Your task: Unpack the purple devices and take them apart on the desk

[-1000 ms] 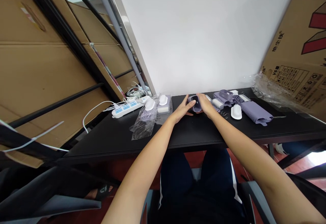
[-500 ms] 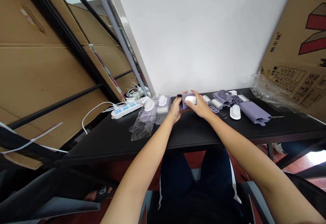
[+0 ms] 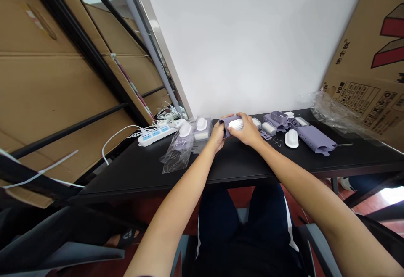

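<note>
Just above the black table (image 3: 240,163), a purple holder (image 3: 226,129) is held between both hands. My left hand (image 3: 217,135) wraps round its left end, with the fingers partly hidden behind it. A white ribbed oval piece (image 3: 235,124) lies against the holder's face. My right hand (image 3: 248,130) grips the holder's right side, its thumb pressed on the white piece. To the right are a loose white oval piece (image 3: 291,138), a perforated purple holder (image 3: 315,139) and thin metal rings (image 3: 277,142). Two wrapped purple units (image 3: 202,130) (image 3: 183,136) are at the left.
A white power strip (image 3: 158,135) with cables sits at the table's left. Clear plastic wrap (image 3: 341,115) lies at the back right, against a large cardboard box (image 3: 366,88). A white wall (image 3: 252,46) rises behind the table. A person's foot (image 3: 126,238) shows at lower left.
The purple holder has tilted slightly between my hands. My right thumb has shifted a little left and down on the white piece. The things on the table have not moved.
</note>
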`<action>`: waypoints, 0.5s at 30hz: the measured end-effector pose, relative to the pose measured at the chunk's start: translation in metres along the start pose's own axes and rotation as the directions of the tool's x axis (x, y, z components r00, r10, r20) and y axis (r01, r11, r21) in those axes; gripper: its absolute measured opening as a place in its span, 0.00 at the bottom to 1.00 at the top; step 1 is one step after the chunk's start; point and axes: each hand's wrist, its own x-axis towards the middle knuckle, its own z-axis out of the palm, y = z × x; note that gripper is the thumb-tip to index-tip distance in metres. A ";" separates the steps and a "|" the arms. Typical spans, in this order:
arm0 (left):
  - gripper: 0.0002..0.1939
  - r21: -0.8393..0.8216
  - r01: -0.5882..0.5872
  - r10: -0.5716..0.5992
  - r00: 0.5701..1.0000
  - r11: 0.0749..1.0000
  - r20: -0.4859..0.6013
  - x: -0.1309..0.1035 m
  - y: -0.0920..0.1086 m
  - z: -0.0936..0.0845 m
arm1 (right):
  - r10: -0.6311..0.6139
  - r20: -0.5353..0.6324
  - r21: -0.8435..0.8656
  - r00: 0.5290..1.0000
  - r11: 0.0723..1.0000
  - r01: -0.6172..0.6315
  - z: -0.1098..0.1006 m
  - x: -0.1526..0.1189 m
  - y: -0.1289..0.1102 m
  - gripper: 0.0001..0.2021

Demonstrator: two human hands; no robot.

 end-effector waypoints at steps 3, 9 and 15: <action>0.25 -0.018 -0.031 0.031 1.000 0.999 -0.001 0.001 -0.002 -0.001 | -0.003 -0.001 -0.014 1.000 1.000 0.003 0.000 -0.001 -0.003 0.40; 0.26 -0.053 -0.037 0.035 0.999 0.998 -0.035 0.005 -0.005 0.000 | 0.007 -0.004 -0.069 1.000 0.998 -0.007 0.001 -0.004 -0.007 0.42; 0.26 -0.074 -0.063 0.058 0.996 0.995 -0.063 0.004 -0.003 0.001 | -0.066 0.004 -0.132 0.998 0.989 0.066 0.003 -0.009 -0.005 0.46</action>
